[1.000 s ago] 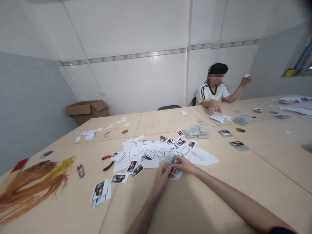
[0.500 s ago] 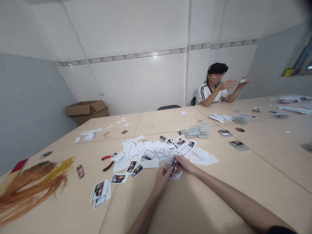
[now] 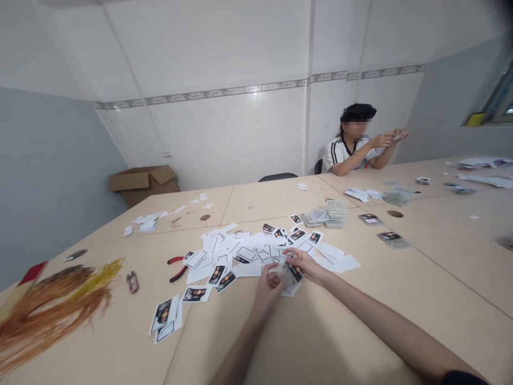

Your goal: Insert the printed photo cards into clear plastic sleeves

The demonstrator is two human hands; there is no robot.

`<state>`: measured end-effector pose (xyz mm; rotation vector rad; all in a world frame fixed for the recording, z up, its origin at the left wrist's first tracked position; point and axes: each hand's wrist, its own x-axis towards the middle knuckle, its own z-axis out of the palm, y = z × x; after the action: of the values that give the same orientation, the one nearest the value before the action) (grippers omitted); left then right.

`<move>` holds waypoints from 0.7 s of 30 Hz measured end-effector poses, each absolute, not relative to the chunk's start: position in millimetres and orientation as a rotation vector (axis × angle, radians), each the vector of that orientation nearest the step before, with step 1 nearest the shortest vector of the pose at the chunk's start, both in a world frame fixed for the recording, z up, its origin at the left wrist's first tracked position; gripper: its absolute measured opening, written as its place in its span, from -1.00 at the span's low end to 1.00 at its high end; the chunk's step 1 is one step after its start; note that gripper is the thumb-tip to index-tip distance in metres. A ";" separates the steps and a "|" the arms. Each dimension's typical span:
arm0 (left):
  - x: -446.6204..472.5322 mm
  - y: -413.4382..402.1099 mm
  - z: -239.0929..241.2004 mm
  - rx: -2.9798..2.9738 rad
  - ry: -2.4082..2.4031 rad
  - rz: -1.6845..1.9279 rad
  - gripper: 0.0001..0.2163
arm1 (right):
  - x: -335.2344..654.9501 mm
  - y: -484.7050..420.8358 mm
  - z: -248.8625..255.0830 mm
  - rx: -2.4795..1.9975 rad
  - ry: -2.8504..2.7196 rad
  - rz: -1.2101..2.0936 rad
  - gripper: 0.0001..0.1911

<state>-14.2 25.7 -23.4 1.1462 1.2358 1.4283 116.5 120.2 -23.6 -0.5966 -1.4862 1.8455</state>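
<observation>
My left hand (image 3: pixel 267 289) and my right hand (image 3: pixel 305 264) meet over the near edge of a heap of small printed cards (image 3: pixel 244 251). My right hand pinches a dark picture card (image 3: pixel 295 271). My left hand is closed on a small clear plastic sleeve (image 3: pixel 282 274) that lies against that card. Both hover just above the beige table (image 3: pixel 312 342).
Red-handled pliers (image 3: pixel 176 267), a small cutter (image 3: pixel 132 281) and a bundle of orange and yellow cords (image 3: pixel 52 305) lie at the left. Stacks of clear sleeves (image 3: pixel 326 214) sit beyond the heap. A person in a white shirt (image 3: pixel 352 147) works at the far side. A cardboard box (image 3: pixel 144 182) stands in the corner.
My hands have drawn slightly apart, and the picture card has tilted to the right beside the sleeve. The person opposite brought both hands together, raised.
</observation>
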 end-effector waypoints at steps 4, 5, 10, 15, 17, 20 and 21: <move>-15.7 25.8 -23.2 1.138 1.196 1.457 -0.50 | 116.2 118.6 -23.0 -0.578 -1.568 1.789 -0.60; -15.9 26.0 -22.6 1.110 1.204 1.483 -0.53 | 115.6 118.1 -23.2 -0.559 -1.577 1.775 -0.58; -15.3 27.7 -20.8 1.002 1.253 1.560 -0.60 | 112.9 117.1 -24.9 -0.522 -1.633 1.734 -0.63; -16.3 27.6 -22.1 0.992 1.274 1.573 -0.63 | 114.3 116.5 -22.0 -0.510 -1.733 1.698 -0.69; -17.8 27.5 -22.8 0.991 1.284 1.579 -0.63 | 115.4 115.8 -19.1 -0.460 -1.752 1.751 -0.63; -19.9 27.6 -23.8 0.998 1.294 1.580 -0.63 | 116.0 115.1 -16.2 -0.369 -1.754 1.839 -0.57; -20.3 27.8 -24.1 1.003 1.297 1.580 -0.64 | 115.7 115.1 -16.2 -0.365 -1.753 1.840 -0.57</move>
<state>-20.3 27.8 -24.1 1.0026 1.2973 1.5797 115.7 115.1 -16.2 -0.3653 -1.7526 1.8400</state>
